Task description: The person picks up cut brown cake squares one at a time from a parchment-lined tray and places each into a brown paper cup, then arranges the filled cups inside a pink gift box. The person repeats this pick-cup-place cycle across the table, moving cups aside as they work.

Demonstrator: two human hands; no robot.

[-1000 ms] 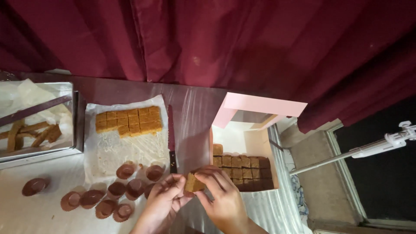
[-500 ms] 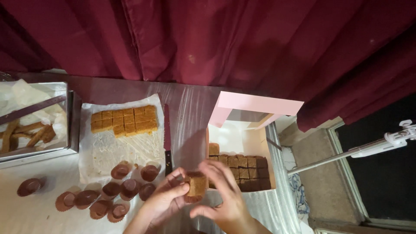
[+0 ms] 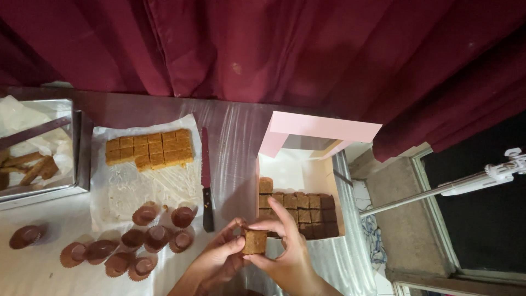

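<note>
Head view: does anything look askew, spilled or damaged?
Mostly tidy. In the pink box, one square sits alone above the full rows. The paper cups lie scattered, some tipped. Both hands, left hand and right hand, hold one cake square; nothing is spilled.

Dark red curtain [image 3: 230, 49]; pink box [image 3: 323, 131] below it, holding brown squares [image 3: 298, 211]. Left of the box: white paper [image 3: 148, 186], brown cups [image 3: 137, 241], red-bladed knife [image 3: 206, 175].
</note>
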